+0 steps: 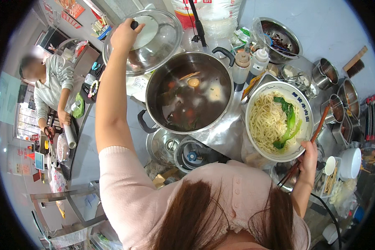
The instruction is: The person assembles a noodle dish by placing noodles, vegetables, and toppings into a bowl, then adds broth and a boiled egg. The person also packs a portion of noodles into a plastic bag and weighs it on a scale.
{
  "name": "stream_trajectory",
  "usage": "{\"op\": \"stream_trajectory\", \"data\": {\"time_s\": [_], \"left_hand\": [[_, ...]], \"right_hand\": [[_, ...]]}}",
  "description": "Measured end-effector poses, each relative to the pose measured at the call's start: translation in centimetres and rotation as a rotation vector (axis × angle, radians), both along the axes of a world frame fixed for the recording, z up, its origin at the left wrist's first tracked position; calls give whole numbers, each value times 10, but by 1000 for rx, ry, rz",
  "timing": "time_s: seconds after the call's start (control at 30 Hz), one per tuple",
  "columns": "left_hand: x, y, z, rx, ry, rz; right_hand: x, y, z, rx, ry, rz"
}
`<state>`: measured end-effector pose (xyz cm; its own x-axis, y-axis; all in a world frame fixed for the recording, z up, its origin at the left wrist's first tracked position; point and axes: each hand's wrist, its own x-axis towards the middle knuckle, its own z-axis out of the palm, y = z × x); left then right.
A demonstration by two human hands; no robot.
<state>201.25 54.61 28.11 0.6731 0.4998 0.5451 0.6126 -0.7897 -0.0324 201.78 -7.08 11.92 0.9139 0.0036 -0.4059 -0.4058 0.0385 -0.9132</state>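
Note:
My left hand (125, 35) grips the black knob of a large metal pot lid (157, 57), raised tilted at the upper left of a stockpot (190, 93). The stockpot has black handles and holds dark broth with an egg and several reddish pieces. At the right, my right hand (308, 156) holds the rim of a white bowl (307, 137), together with reddish-brown chopsticks (320, 123). Noodles (262, 125) and green leafy vegetables (289, 120) lie in the bowl. The bowl is right of the stockpot, its opening facing the camera.
Squeeze bottles (241, 67) stand beside the pot's right handle. Behind them is a steel bowl (295, 34) of dark contents. Steel pots (325, 73) and a brush (355, 62) are at the right. Across a counter at left, a person (51, 81) holds scissors (50, 134) near a roll (69, 136).

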Motion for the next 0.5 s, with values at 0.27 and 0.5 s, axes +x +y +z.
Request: {"op": "stream_trajectory", "data": {"time_s": [0.27,0.5], "left_hand": [[47,4,-59,150,111,-51],[72,-12,-98,-48,474,10]], "right_hand": [[-7,3,-2,56,5,-32],[0,10,-2,-36,59,-11]]}}
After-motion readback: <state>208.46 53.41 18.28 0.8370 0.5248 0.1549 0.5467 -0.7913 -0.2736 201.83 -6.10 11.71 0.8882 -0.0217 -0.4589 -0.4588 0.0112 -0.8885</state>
